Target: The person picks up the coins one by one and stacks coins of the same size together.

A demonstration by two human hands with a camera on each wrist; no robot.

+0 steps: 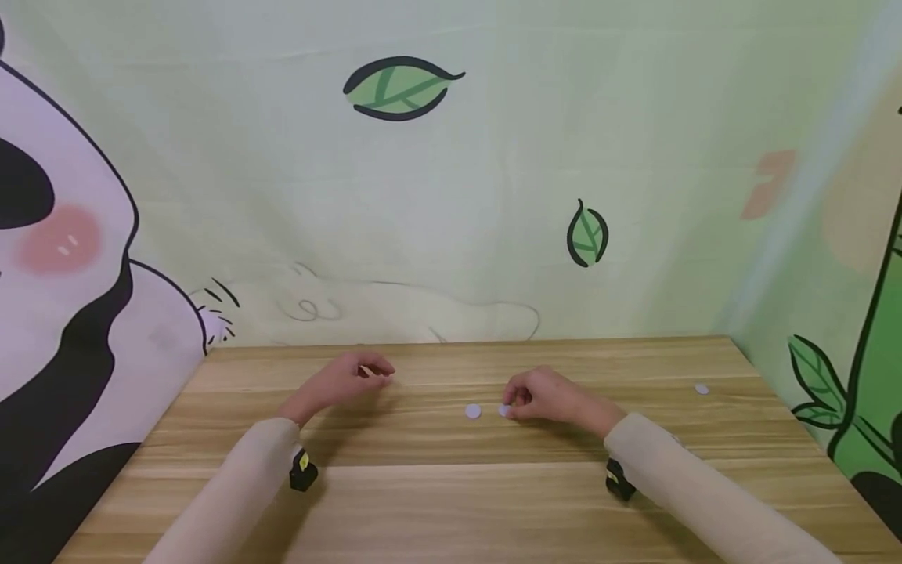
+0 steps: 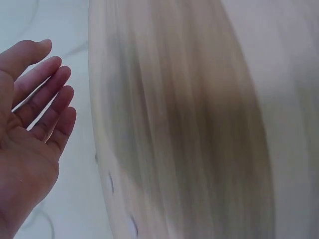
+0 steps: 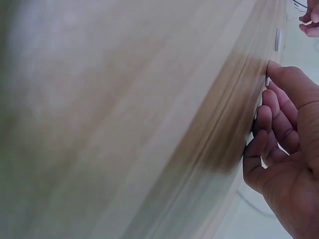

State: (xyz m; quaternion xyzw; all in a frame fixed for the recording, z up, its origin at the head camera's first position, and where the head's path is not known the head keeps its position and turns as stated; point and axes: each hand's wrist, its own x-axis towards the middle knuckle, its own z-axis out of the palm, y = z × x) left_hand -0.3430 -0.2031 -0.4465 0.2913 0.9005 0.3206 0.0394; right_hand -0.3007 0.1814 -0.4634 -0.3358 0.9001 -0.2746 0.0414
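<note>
Head view: a person's right hand (image 1: pixel 553 395) bends over a wooden surface (image 1: pixel 451 509), thumb and curled fingers pinching a small pale disc (image 1: pixel 503 410) by its edge. A loose disc (image 1: pixel 473 411) lies just beside it, about midway between the left and right edges and nearer the back edge; a far disc (image 1: pixel 701 388) rests near the back right corner. The left hand (image 1: pixel 345 377), fingers relaxed and holding nothing, hovers near the back edge. So thin a disc could slip from the fingertips, or the knuckles could nudge its neighbor out of place; a sweep of the right sleeve (image 1: pixel 712 489) might drag the far disc toward the right edge. No brand or lettering can be read; a red mark (image 1: pixel 768 184) on the printed backdrop (image 1: pixel 493 196) is illegible.

Left wrist view: the left hand's fingers spread loosely, clear of two discs seen nearly edge-on. No label shows.

Right wrist view: a pale sliver shows between thumb and forefinger; whether it is lifted cannot be told. A shallow grip could send it skidding. No writing appears here either.
</note>
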